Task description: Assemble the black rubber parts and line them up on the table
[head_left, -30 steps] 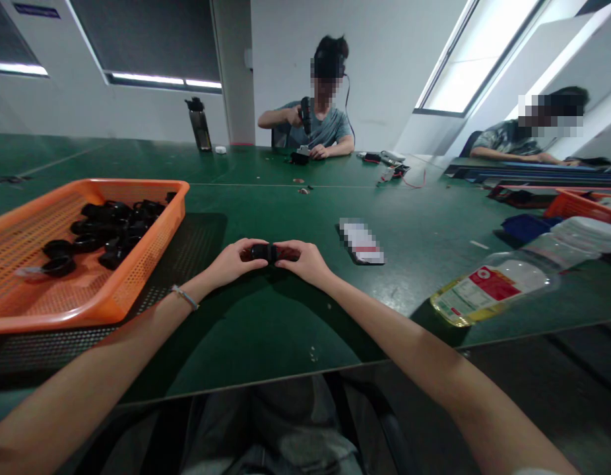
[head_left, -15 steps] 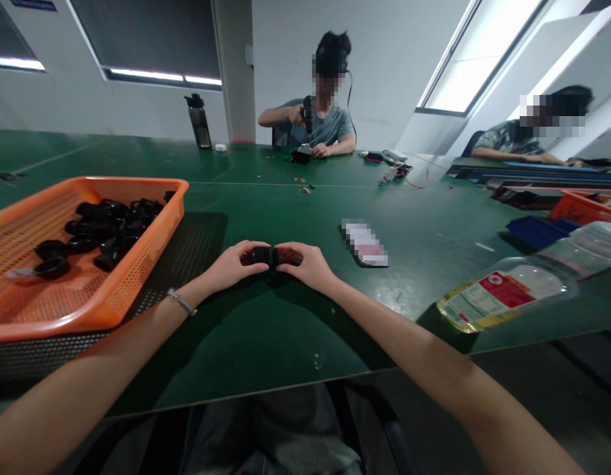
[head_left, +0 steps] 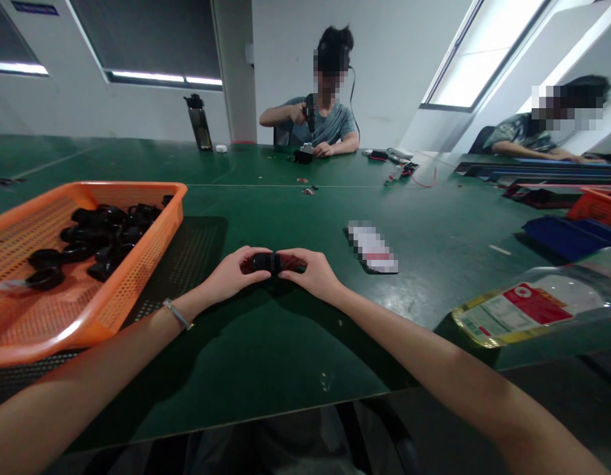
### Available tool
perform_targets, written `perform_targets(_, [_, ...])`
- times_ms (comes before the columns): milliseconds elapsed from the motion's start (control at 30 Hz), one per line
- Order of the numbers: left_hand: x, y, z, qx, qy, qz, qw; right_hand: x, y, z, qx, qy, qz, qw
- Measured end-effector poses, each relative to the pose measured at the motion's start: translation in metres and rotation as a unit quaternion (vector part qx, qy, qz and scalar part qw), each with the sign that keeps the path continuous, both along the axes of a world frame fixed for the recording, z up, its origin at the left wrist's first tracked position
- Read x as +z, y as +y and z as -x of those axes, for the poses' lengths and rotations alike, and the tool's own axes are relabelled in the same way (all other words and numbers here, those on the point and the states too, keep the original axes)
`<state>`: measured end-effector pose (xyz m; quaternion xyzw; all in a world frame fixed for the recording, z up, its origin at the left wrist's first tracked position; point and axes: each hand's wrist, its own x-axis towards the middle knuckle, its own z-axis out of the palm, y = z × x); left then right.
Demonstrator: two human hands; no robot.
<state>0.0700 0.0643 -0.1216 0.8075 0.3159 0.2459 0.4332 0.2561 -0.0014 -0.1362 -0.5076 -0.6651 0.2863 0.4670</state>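
Between my two hands, just above the green table, is a small black round plastic part [head_left: 264, 262] with a ring-like band at its right side. My left hand [head_left: 232, 272] grips its left end between thumb and fingers. From the other side, my right hand [head_left: 313, 272] pinches the right end with thumb and fingertips. The fingers hide much of the part, so its exact kind cannot be made out. Left of my left hand stands an orange plastic basket [head_left: 160, 245] holding several similar black round parts [head_left: 100, 231].
A phone [head_left: 372, 247] lies right of my hands. A clear bottle of yellow liquid [head_left: 520, 310] stands at the right, near a blue tray [head_left: 567, 237]. Across the table a person [head_left: 335, 119] uses a power drill [head_left: 310, 113]; another person [head_left: 528, 135] sits far right. A dark water bottle [head_left: 200, 124] stands behind.
The view has shifted slightly, so the table things sit a little lower and those at right farther right. Both hands keep the black part in nearly the same pose.
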Motion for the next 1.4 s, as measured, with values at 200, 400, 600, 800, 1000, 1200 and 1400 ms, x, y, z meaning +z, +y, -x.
perform_targets(200, [0.001, 0.003, 0.001, -0.008, -0.006, 0.025, 1.000, 0.002, -0.001, 0.000, -0.003, -0.014, -0.012, 1.000])
perform_targets(400, [0.002, 0.003, 0.000, -0.014, -0.009, 0.034, 0.999, 0.006, -0.002, -0.001, -0.001, -0.022, -0.009, 1.000])
perform_targets(600, [0.005, 0.006, -0.001, -0.007, -0.005, 0.013, 1.000, 0.003, 0.003, -0.001, -0.004, -0.012, -0.008, 1.000])
perform_targets(800, [0.006, 0.011, 0.000, 0.001, 0.007, -0.014, 1.000, 0.002, 0.010, -0.001, -0.002, -0.020, -0.013, 1.000])
perform_targets(1000, [0.007, 0.015, 0.000, 0.001, 0.024, -0.013, 1.000, 0.005, 0.016, 0.000, -0.002, -0.036, -0.007, 0.999])
perform_targets(1200, [0.004, 0.015, 0.002, -0.010, 0.025, -0.014, 1.000, 0.005, 0.013, -0.003, 0.009, -0.054, -0.009, 0.998])
perform_targets(1400, [-0.001, 0.014, 0.006, -0.031, 0.039, -0.033, 0.998, 0.004, 0.007, -0.004, 0.009, -0.074, -0.005, 0.997])
